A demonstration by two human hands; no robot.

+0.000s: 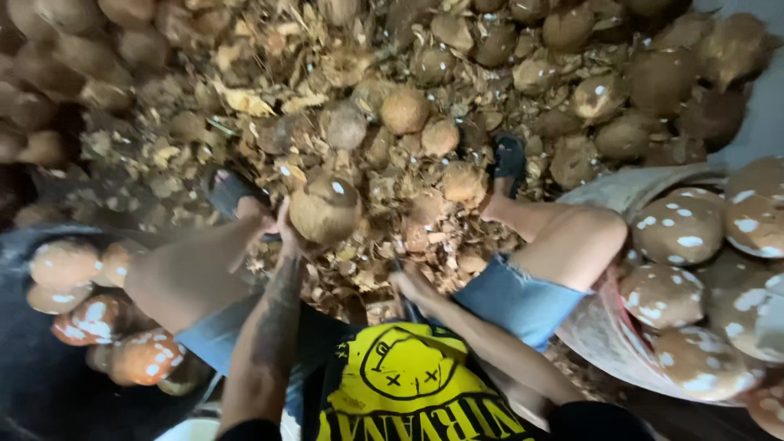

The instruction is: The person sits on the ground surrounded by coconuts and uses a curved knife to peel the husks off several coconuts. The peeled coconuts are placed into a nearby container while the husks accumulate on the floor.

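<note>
Warm, dim light falls from above onto the middle of the husk pile (327, 155). The left edge sinks into shadow. Wide-lens stretch bends the corners; the peeled coconuts (694, 245) at right blur slightly.

Resting against the left hand (282, 233), just past its fingers: a round, brown, partly husked coconut (325, 211), white spot showing on top. Lying in the right hand (408, 286): a dark, thin tool (406, 304), mostly hidden.
</note>
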